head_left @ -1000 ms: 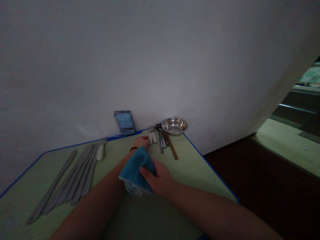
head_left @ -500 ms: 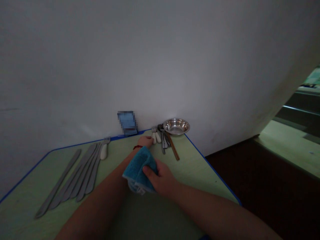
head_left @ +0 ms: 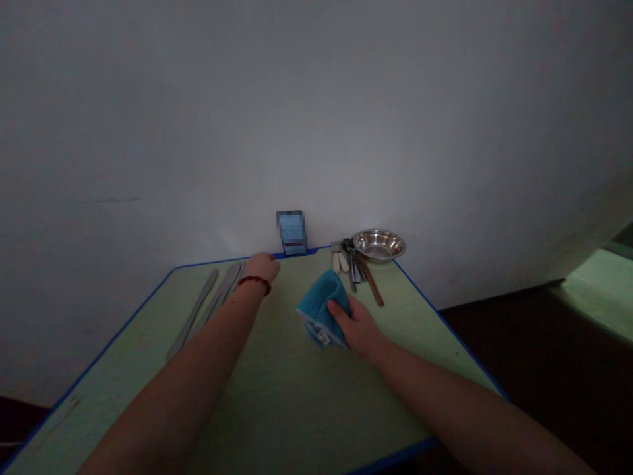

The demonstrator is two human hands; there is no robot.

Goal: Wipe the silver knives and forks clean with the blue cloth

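In my right hand [head_left: 363, 330] is a folded blue towel [head_left: 322, 300] with a white edge and tag, held above the table with the thumb pressed on top. My left hand [head_left: 264, 266], with a dark red bracelet at the wrist, is at the table's back edge, beside the upper ends of several metal table knives [head_left: 225, 290]. Its fingers curl down and look closed; what is in them is hidden. One table knife [head_left: 195, 311] lies apart at the far left. My left forearm covers part of the knives.
Two white-handled forks [head_left: 339, 262], several metal spoons [head_left: 355, 270] and brown chopsticks [head_left: 372, 282] lie at the back right, beside a shiny steel bowl [head_left: 380, 246]. A blurred upright device [head_left: 292, 233] leans against the wall. The pale green table [head_left: 277, 396] has a blue edge.
My left hand has moved left from beside the white-handled forks to the tops of the knives. The view has shifted left; my right hand still holds the towel.
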